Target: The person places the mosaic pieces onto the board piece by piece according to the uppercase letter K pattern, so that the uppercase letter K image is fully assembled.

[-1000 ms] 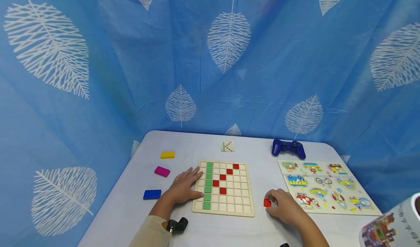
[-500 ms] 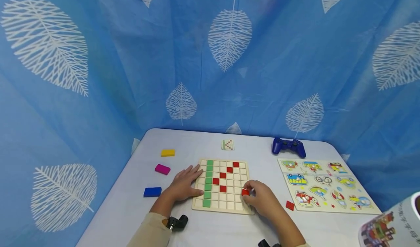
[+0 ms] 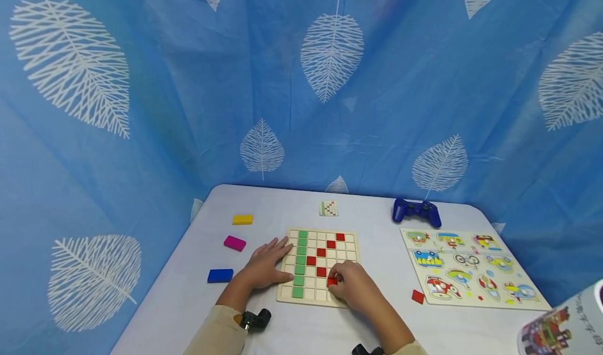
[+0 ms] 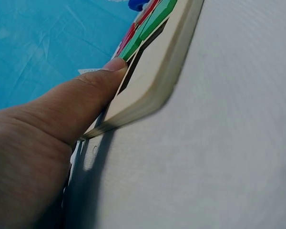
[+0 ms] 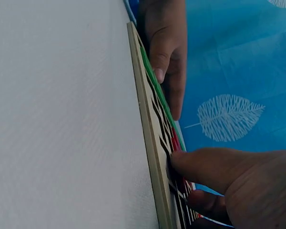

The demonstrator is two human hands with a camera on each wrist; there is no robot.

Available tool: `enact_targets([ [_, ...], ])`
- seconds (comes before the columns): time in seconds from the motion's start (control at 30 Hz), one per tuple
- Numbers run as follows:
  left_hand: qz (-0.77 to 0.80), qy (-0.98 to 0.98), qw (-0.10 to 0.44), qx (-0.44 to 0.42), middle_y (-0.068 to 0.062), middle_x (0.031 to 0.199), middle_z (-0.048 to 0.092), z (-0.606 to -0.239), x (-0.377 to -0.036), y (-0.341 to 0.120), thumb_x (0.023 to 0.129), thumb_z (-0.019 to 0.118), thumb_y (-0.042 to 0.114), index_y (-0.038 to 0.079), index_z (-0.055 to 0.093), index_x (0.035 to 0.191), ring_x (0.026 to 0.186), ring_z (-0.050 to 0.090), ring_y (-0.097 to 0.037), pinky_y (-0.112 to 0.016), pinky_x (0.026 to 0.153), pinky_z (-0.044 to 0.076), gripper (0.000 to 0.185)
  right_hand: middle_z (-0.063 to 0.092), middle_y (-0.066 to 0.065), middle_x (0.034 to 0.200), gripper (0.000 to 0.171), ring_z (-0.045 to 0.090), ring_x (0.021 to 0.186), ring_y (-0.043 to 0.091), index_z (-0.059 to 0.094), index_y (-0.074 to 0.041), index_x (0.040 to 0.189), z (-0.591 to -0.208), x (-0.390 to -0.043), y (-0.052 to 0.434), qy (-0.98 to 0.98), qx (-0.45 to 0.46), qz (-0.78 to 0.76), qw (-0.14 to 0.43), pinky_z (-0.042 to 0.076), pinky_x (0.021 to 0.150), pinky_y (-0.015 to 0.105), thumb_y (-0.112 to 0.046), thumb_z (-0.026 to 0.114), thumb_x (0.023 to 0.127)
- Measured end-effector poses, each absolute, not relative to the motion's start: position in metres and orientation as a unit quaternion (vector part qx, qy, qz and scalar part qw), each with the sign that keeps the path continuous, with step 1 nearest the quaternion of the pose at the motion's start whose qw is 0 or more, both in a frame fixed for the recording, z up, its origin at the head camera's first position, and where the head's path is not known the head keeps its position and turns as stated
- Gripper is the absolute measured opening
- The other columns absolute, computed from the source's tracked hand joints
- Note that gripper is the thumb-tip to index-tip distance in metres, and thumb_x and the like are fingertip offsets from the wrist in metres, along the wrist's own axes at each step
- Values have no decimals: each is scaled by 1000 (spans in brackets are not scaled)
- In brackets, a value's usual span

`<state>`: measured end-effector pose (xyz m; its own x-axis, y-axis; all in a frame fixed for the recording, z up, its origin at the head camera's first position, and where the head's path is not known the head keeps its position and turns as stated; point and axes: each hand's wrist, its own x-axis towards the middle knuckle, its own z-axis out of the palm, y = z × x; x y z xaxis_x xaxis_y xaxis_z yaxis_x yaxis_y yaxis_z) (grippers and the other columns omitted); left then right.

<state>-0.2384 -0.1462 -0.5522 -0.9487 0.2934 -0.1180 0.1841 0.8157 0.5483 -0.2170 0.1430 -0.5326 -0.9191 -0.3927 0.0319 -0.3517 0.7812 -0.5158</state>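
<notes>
A wooden grid board lies on the white table with a column of green tiles and several red tiles set in its cells. My left hand rests on the board's left edge, fingers spread. In the left wrist view its thumb lies over the rim near the green tiles. Thumb and fingers of my right hand pinch a red square tile at a cell right of and below the lowest red one. The right hand covers the board's lower right corner.
Another red tile lies beside a vehicle puzzle board at right. A small pattern card and a blue game controller sit farther back. Yellow, magenta and blue blocks lie at left; a printed cup stands front right.
My right hand has carried the red tile leftward from the table near the puzzle onto the grid board, uncovering another red tile there. My left hand has stayed on the board's left edge.
</notes>
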Motion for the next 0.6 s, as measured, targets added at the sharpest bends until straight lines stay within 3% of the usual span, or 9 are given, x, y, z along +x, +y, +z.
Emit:
enact_targets([
  [0.3, 274, 948, 105, 124, 6, 175, 22, -552, -235, -144, 84, 80, 59, 30, 39, 163, 164, 10, -27, -59, 130, 11, 94, 52, -7, 75, 13, 46, 72, 11, 72, -22, 89, -533, -213, 145, 938, -204, -274, 58, 39, 64, 27, -16, 82, 83],
  [0.6, 269, 950, 98, 124, 7, 175, 21, -554, -239, -146, 84, 80, 59, 30, 39, 163, 164, 10, -26, -58, 130, 11, 94, 54, -9, 77, 11, 48, 73, 12, 73, -23, 89, -529, -211, 140, 948, -204, -243, 27, 42, 66, 30, -17, 81, 85],
])
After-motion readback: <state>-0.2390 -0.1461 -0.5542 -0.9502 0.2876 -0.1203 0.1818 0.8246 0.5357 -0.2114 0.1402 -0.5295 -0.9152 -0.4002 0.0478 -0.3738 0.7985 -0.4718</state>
